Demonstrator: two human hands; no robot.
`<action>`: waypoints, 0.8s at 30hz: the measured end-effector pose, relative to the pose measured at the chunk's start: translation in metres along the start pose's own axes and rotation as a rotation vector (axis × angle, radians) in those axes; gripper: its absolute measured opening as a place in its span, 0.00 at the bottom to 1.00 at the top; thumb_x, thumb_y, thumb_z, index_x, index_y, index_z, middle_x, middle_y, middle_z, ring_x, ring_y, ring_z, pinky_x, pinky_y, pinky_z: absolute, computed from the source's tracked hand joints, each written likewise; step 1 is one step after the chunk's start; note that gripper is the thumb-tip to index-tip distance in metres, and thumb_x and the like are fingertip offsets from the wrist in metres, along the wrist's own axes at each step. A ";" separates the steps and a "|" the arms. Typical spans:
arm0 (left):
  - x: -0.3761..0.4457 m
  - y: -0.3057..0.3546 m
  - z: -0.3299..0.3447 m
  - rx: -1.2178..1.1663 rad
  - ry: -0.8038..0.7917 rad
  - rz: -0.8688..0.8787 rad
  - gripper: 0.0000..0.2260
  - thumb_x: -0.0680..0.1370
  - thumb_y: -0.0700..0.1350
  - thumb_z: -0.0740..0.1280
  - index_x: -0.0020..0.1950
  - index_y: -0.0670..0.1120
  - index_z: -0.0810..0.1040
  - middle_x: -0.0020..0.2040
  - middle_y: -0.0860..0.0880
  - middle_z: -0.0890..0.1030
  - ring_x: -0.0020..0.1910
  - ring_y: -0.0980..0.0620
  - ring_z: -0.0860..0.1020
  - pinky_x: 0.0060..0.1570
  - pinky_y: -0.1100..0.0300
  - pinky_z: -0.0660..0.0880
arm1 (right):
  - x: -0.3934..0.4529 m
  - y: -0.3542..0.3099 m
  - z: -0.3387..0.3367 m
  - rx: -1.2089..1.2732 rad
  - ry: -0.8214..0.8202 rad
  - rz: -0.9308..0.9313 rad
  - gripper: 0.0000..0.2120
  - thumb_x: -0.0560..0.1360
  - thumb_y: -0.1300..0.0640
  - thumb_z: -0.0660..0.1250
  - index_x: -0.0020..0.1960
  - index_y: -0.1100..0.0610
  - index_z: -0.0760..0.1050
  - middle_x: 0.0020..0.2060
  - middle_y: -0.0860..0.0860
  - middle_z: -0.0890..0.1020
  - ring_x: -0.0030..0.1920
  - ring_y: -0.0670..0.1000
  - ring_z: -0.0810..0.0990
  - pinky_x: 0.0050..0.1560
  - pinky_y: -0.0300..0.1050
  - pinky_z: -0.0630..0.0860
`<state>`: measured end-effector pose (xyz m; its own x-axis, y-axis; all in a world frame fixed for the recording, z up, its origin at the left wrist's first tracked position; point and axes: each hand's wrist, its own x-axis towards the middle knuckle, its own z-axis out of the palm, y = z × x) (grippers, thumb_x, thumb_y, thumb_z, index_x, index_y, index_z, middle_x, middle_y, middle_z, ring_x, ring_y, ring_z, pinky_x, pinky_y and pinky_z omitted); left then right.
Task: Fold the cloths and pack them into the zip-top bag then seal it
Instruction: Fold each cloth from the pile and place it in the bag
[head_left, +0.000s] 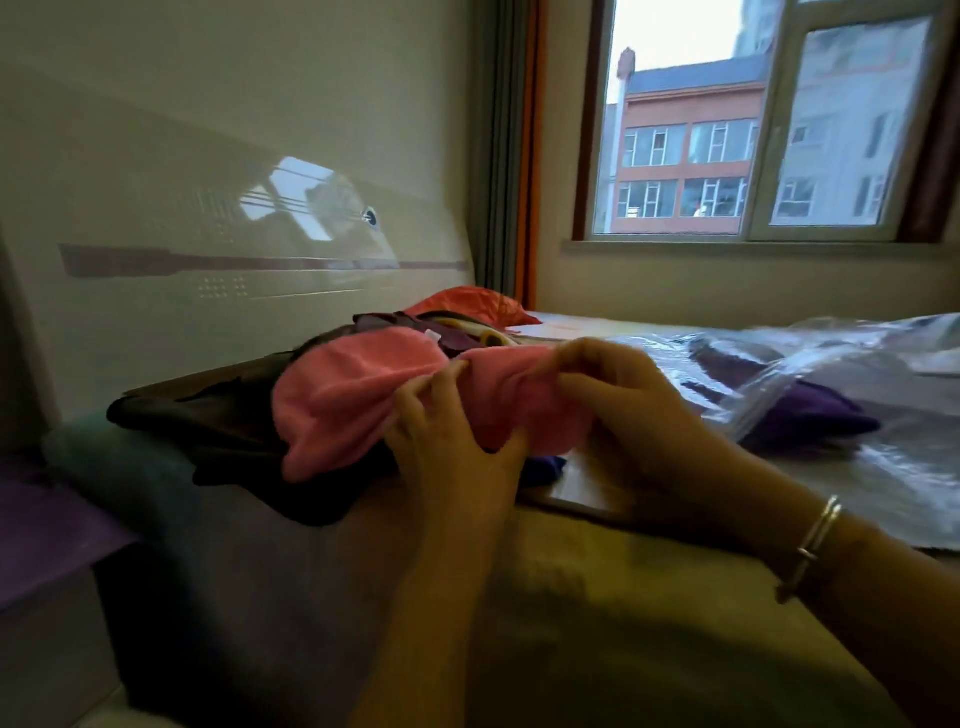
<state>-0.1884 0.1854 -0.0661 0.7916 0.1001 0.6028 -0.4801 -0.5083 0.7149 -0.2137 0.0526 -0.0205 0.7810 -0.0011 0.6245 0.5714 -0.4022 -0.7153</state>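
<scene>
Folding step, mid-bed: your left hand (447, 441) and right hand (628, 410) each pinch the bunched pink cloth (358, 400). Next, spread it flat; the zip-top bag (831, 374) lies open toward the bed's right edge.

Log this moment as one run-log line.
stage: folding | left hand: grips pink cloth | right hand: grips pink cloth | zip-top bag: unsealed, holds purple cloth

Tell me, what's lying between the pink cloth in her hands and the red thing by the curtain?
In the head view, a heap of dark cloths, maroon and purple with a yellowish piece showing, lies between the pink cloth and the red cloth.
</scene>
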 end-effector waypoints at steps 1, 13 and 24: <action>-0.007 0.010 -0.002 -0.001 -0.037 0.033 0.32 0.71 0.56 0.72 0.72 0.54 0.63 0.73 0.47 0.57 0.69 0.45 0.57 0.63 0.56 0.57 | -0.012 -0.009 -0.013 0.029 0.014 0.004 0.13 0.71 0.69 0.62 0.42 0.52 0.78 0.39 0.48 0.83 0.44 0.45 0.80 0.48 0.39 0.77; -0.078 0.084 0.025 -0.572 -0.622 0.102 0.13 0.70 0.50 0.69 0.50 0.45 0.80 0.46 0.47 0.84 0.47 0.49 0.82 0.50 0.52 0.80 | -0.126 -0.040 -0.099 -0.087 0.284 0.093 0.14 0.75 0.67 0.65 0.55 0.52 0.75 0.48 0.52 0.81 0.47 0.43 0.81 0.45 0.34 0.76; -0.079 0.101 0.055 -0.633 -0.771 -0.238 0.09 0.81 0.45 0.60 0.50 0.44 0.79 0.43 0.49 0.82 0.44 0.51 0.80 0.44 0.56 0.77 | -0.161 -0.028 -0.144 -0.379 0.388 0.316 0.09 0.79 0.55 0.62 0.42 0.57 0.72 0.31 0.49 0.71 0.32 0.42 0.68 0.31 0.35 0.64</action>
<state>-0.2782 0.0793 -0.0612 0.8128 -0.5510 0.1891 -0.2134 0.0203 0.9767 -0.3918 -0.0680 -0.0563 0.7088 -0.4764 0.5203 0.1434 -0.6249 -0.7674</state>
